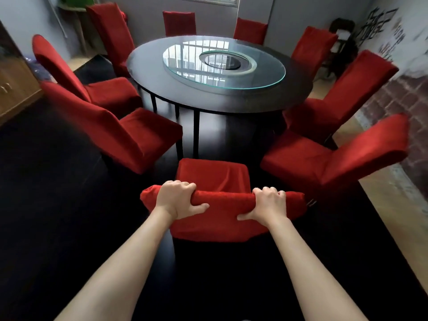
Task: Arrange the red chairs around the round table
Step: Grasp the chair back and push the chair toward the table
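My left hand [175,198] and right hand [268,202] grip top of near chair [213,177], fingers [183,185] curled over backrest. Chair stands short of round table [208,98], facing it. Other red chairs [129,133] ring table already (some loosely). Left to do: slide mine in. Gap ahead between neighbours looks open, though right neighbour [328,163] sits close.

A private dining room: ahead of the hands stands a round table [298,89] bearing a glass turntable [231,79], ringed by red-covered chairs [139,135], with a wooden cabinet [16,89] to their left.
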{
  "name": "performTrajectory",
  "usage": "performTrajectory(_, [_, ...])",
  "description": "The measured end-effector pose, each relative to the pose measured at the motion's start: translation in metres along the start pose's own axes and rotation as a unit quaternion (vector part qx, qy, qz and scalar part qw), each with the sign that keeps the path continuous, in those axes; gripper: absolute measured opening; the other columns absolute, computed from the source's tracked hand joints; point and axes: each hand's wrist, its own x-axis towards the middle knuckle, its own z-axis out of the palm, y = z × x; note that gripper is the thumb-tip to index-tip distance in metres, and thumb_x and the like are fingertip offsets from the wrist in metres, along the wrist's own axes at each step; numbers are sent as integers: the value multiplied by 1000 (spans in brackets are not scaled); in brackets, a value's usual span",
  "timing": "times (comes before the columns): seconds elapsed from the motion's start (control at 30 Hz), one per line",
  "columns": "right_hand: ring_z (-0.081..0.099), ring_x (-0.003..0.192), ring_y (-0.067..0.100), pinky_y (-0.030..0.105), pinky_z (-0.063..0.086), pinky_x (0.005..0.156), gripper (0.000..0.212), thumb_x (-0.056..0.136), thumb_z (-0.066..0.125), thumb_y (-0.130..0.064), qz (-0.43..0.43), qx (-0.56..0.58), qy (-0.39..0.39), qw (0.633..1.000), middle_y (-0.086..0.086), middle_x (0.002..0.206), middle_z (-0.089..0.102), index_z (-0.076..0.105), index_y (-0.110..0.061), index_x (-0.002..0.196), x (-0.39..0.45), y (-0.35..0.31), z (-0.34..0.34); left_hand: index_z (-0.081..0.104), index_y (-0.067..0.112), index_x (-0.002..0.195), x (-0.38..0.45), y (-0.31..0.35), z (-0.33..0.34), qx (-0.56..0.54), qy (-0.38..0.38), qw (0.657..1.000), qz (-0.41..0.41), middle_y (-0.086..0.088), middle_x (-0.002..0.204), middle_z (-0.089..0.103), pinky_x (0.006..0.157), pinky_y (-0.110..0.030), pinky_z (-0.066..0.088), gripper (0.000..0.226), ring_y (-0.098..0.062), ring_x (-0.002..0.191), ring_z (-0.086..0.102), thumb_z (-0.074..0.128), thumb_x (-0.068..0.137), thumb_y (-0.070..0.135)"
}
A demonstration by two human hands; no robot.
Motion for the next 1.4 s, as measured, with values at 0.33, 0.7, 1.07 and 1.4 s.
performTrajectory(0.33, [54, 109, 20, 39, 37, 96, 81, 49, 67, -84, 53, -2, -5, 999, -2, 107, 62, 59, -25, 103, -15, -33, -4, 51, 20, 69, 0, -35, -3, 1, -54, 997, 48, 5, 70, 64, 62, -29, 38, 66, -19, 67, 62, 30, 68, 82])
performTrajectory(0.7, [51, 113, 20, 41, 34, 101, 84, 49, 68, -84, 88, 6, -14, 996, -3, 111, 60, 59, -29, 113, 12, -64, -9, 47, 23, 68, 28, -74, 10, 6, -57, 997, 59, 6, 71, 64, 59, -28, 30, 67, -18, 68, 63, 22, 64, 85])
performTrajectory(1.07, [52, 112, 21, 42, 34, 98, 83, 46, 67, -86, 98, 4, -12, 995, -2, 110, 60, 58, -29, 106, 81, -55, -12, 58, 20, 69, 93, -91, 37, 16, -50, 997, 64, 5, 70, 64, 59, -28, 29, 73, -20, 69, 64, 22, 63, 85])
performTrajectory(1.4, [52, 112, 20, 40, 34, 98, 83, 46, 66, -86, 98, 5, -5, 995, -3, 109, 60, 58, -30, 106, 151, -31, -18, 59, 21, 74, 160, -96, 62, 25, -60, 996, 63, 6, 74, 64, 60, -28, 30, 76, -19, 72, 63, 20, 63, 85])
